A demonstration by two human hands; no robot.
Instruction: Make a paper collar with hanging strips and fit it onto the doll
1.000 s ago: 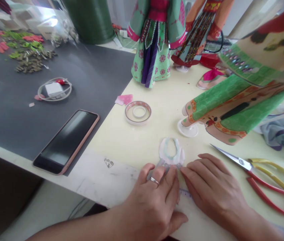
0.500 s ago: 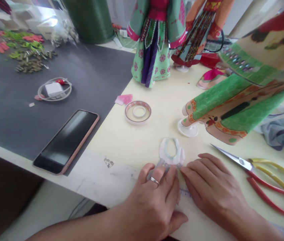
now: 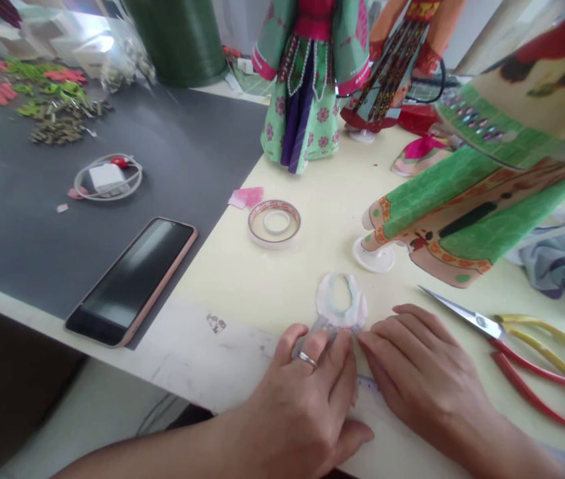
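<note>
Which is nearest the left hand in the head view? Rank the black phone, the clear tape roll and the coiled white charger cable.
1. Clear tape roll, ahead of the left hand on the cream table.
2. Black phone, to the left on the grey mat.
3. Coiled white charger cable, far left.

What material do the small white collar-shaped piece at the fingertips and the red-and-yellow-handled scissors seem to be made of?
The small white collar-shaped piece looks like thin matte paper or card: it lies flat, with pale green print. The red-and-yellow-handled scissors have shiny blades, probably steel; the glossy handle loops seem plastic-coated. Left hand and right hand press on the piece's lower edge.
</note>
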